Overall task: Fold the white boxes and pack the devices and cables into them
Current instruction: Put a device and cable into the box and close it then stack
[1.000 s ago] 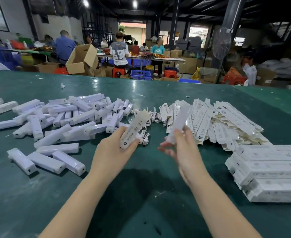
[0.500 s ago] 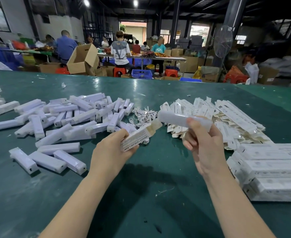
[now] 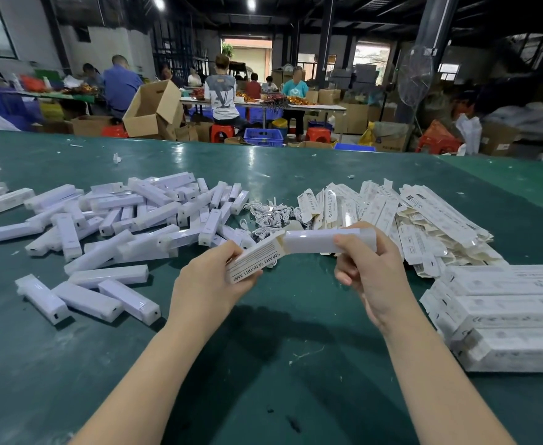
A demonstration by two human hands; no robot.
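A: Where the two forearms rise from the bottom of the frame, what do the hands hold?

B: At centre, the left hand point(image 3: 211, 279) pinches a white box point(image 3: 253, 260), thumb over its printed face. The right hand point(image 3: 368, 273) has its fingers curled round a device point(image 3: 326, 240), whose left end meets the box's open mouth.

A: And on the table point(image 3: 263, 364)?

B: At lower right, a stack of filled boxes point(image 3: 504, 316). At left, loose devices point(image 3: 109, 226) lie scattered in a heap, three apart from it nearer the lower left.

A: Further back?

B: Just above the hands, a tangle of white cables point(image 3: 268, 216); right of it, flat boxes point(image 3: 424, 220) in a fanned pile.

A: Beyond the table?

B: In the upper half, people point(image 3: 222, 97) sit at benches among cartons point(image 3: 151, 109), with a fan point(image 3: 414, 75) at upper right.
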